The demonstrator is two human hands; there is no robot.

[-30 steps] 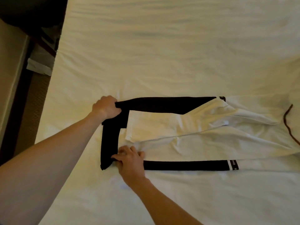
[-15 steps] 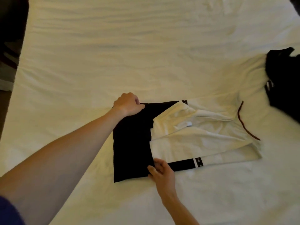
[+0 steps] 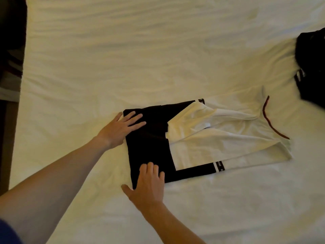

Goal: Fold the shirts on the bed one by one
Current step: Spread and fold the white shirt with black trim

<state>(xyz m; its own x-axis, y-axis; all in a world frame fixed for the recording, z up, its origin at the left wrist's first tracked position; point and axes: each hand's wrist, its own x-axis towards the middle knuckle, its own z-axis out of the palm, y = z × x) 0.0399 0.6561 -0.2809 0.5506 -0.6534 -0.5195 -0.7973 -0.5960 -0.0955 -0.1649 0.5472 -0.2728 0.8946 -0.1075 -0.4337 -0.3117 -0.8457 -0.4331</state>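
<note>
Left hand (image 3: 121,128): a second ago I had it fisted round the black hem's far corner; now I see the fingers straight and flat on the black panel.
Right hand (image 3: 149,187): I had it pinching the near edge; now it lies spread on the panel's near corner, thumb off on the sheet.
Shirt (image 3: 219,143): the black band under my hands, a thin border before, now covers a wide block folded over the white part.
</note>
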